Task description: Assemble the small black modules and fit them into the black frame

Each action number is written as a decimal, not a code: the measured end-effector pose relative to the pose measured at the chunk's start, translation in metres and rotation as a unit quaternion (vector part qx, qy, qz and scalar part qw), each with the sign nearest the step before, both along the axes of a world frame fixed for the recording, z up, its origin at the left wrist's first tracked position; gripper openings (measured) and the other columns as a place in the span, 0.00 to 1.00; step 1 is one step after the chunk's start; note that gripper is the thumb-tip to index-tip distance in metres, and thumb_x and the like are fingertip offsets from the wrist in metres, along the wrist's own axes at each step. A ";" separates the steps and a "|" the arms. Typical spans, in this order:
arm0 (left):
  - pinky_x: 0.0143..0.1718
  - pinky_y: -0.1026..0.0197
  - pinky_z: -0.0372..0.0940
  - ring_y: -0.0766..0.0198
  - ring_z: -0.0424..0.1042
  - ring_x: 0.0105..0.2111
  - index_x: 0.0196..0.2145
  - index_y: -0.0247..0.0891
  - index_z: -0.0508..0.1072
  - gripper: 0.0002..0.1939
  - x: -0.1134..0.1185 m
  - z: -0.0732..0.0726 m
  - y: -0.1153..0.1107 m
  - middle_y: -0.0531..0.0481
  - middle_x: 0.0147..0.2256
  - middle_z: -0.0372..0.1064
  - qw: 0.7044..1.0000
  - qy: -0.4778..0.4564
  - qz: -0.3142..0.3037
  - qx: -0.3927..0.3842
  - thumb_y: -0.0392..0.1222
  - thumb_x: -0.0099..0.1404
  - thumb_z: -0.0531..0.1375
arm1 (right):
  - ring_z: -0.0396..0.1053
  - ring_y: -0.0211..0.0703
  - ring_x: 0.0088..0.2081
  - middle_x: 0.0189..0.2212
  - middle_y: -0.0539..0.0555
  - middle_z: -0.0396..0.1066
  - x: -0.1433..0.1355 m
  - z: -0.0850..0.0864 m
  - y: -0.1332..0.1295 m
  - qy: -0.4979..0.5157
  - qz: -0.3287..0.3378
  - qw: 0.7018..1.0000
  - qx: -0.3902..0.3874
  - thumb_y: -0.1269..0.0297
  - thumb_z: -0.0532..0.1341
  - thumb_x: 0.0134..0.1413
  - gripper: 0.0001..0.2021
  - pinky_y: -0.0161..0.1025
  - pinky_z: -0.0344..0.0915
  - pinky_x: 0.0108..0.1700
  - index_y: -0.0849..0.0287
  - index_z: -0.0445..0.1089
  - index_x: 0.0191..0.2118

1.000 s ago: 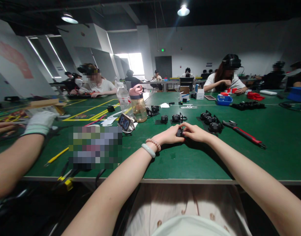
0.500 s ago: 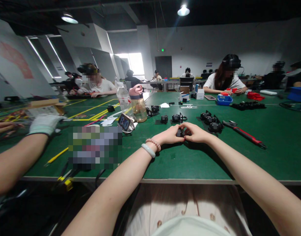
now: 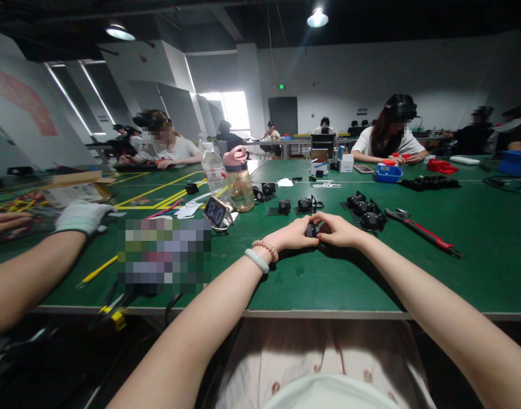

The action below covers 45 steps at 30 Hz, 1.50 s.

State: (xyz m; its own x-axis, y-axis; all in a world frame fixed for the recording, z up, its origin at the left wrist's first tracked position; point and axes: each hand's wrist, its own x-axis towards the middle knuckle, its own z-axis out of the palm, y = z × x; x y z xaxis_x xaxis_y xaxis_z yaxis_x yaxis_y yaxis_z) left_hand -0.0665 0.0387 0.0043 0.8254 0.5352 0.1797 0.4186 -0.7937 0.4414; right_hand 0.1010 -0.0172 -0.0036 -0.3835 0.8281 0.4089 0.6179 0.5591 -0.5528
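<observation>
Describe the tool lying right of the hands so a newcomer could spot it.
On the green table, look right of the cluster of black parts. The wrench lies there at a slant: the only long thing there, with a red-and-black handle and a metal head.

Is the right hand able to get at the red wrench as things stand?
Probably yes. The red wrench lies on bare table to the side of the right hand, nothing between them, but that hand holds a small black part.

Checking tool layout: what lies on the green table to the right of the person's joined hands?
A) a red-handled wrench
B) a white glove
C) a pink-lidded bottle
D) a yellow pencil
A: the red-handled wrench lies on the green table right of the right hand.
</observation>
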 end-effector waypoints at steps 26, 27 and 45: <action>0.39 0.59 0.59 0.58 0.64 0.38 0.45 0.33 0.59 0.28 0.000 0.002 -0.001 0.44 0.39 0.64 1.000 0.009 -0.004 0.011 0.48 0.48 0.58 | 0.63 0.34 0.28 0.35 0.52 0.65 0.001 -0.001 0.000 -0.008 0.004 1.000 -0.008 0.72 0.56 0.40 0.21 0.33 0.59 0.31 0.59 0.57 0.45; 0.39 0.59 0.59 0.58 0.64 0.38 0.45 0.33 0.59 0.28 0.000 0.002 -0.001 0.44 0.39 0.64 1.000 0.010 -0.004 0.011 0.48 0.48 0.58 | 0.63 0.34 0.28 0.35 0.52 0.65 0.001 -0.001 -0.001 -0.010 0.003 1.000 -0.007 0.72 0.56 0.40 0.21 0.33 0.59 0.31 0.59 0.57 0.45; 0.41 0.58 0.58 0.57 0.64 0.39 0.45 0.33 0.58 0.29 0.000 0.003 -0.003 0.44 0.41 0.63 1.000 0.002 -0.003 -0.003 0.49 0.48 0.58 | 0.63 0.35 0.29 0.35 0.52 0.65 0.000 0.003 -0.005 -0.021 0.001 1.000 -0.009 0.72 0.55 0.40 0.20 0.33 0.58 0.31 0.59 0.57 0.45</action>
